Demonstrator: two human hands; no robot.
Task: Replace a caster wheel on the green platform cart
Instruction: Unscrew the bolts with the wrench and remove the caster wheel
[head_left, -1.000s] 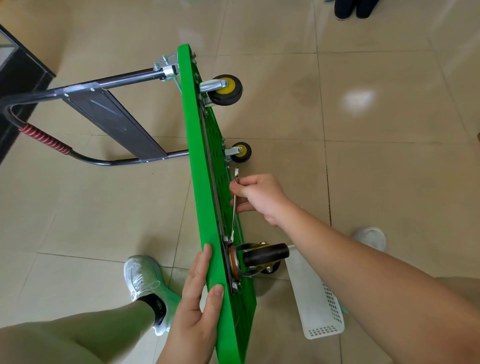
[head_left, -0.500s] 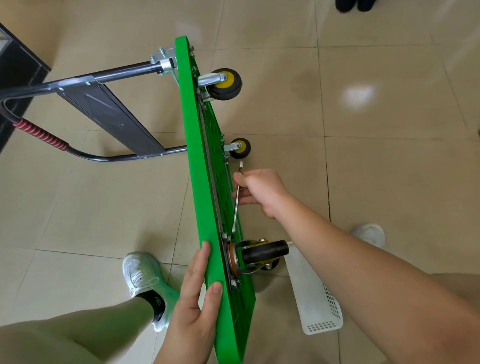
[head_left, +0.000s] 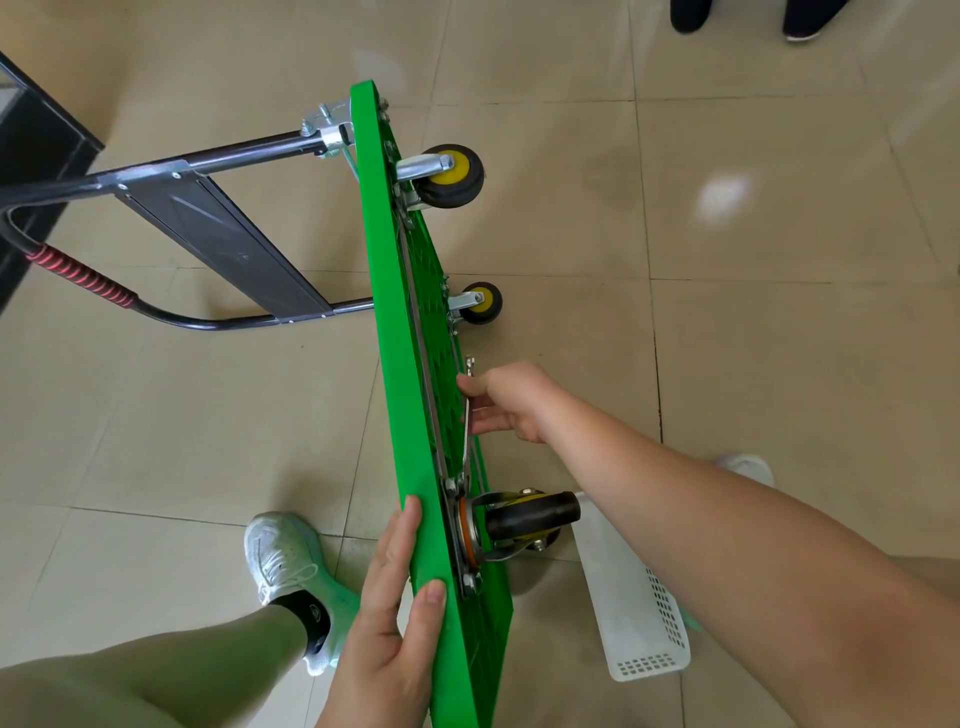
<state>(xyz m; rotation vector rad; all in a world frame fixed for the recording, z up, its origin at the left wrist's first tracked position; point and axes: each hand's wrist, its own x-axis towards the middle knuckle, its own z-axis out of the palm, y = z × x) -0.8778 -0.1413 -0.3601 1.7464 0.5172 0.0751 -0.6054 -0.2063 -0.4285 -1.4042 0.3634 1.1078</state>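
Observation:
The green platform cart (head_left: 400, 332) stands on its long edge, underside facing right. My left hand (head_left: 395, 603) grips its near top edge, thumb over the rim. A black swivel caster (head_left: 524, 517) sticks out of the underside close to that hand. My right hand (head_left: 511, 402) holds the handle of a thin metal wrench (head_left: 466, 436); the wrench's lower end sits at a bolt on the caster's mounting plate. Two yellow-hubbed fixed wheels, one large (head_left: 449, 174) and one further down (head_left: 480, 302), sit at the far end.
The cart's folded black handle (head_left: 218, 234) with a red grip (head_left: 83, 275) lies out to the left. A white perforated plastic basket (head_left: 639, 613) lies on the tile floor under my right forearm. My shoes (head_left: 283, 561) flank the cart. Another person's dark shoes (head_left: 748, 15) stand at the top.
My right hand has swung the wrench handle slightly down and toward me along the cart's underside. My left hand keeps its grip on the edge.

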